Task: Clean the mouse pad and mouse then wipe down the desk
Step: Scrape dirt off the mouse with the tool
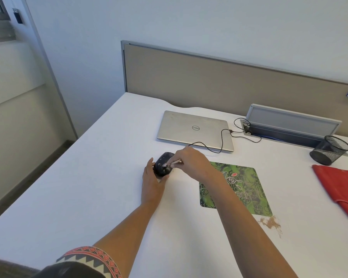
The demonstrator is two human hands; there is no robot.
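1. Centrally in the frame, the left hand (152,182) cups the black mouse (163,163) from its left and near side, fingers closed against its body, holding it on the white desk (88,197).
2. The right hand (191,162) is pinched shut on a thin pale stick (176,162); the stick's whitish tip touches the top of the mouse.
3. The mouse sits just left of the green patterned mouse pad (247,189), not on it. The right forearm crosses the pad's left portion.
4. A patch of brown crumbs (270,222) lies on the desk at the pad's lower right corner.
5. A folded red cloth (342,189) lies at the right edge of the frame, apart from the pad.
6. A closed silver laptop (195,130) lies above centre, with a black cable (222,141) plugged into its right side.
7. A black mesh pen cup (329,150) lies tipped on its side at the upper right, above the cloth.
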